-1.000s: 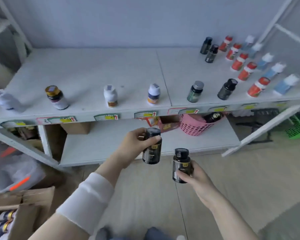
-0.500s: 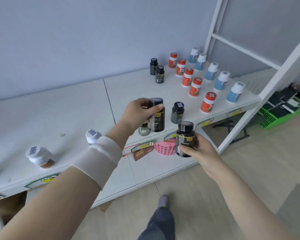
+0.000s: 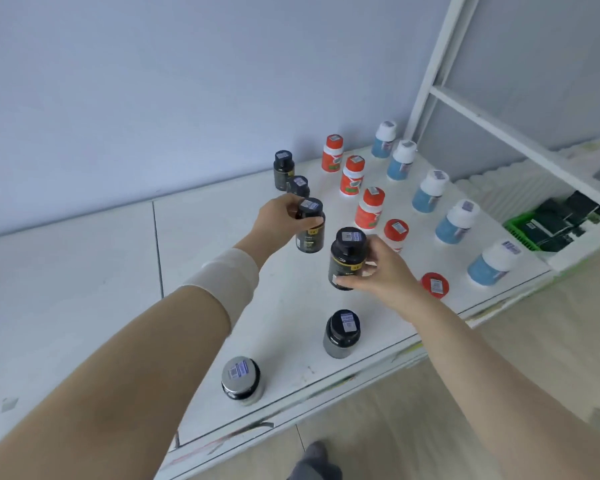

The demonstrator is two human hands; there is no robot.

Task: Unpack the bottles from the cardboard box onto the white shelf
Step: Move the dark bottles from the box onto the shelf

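My left hand [image 3: 277,216] has its fingers and thumb curled round the left bottle [image 3: 310,233]. My right hand [image 3: 383,270] grips the right bottle [image 3: 346,261] by its side in the same way. Both bottles hang upright above the white shelf [image 3: 219,244] and are not yet set down, the left one further back. What worries me is the crowding. The left bottle sits just in front of two black bottles [image 3: 283,169] standing at the back, and my knuckles could tip the nearer one as I lower. The right bottle is close beside the row of orange-capped bottles [image 3: 371,207]. One of those is partly hidden behind my hand, so a sideways drift could topple it. The two bottles I carry are also near each other and could knock together. Each is a squat, near-black bottle with a black cap, a pale barcode sticker on top and a small yellow mark on the label. I judge the sides to be smooth, so a slack grip might let one slip. The cardboard box is out of view.
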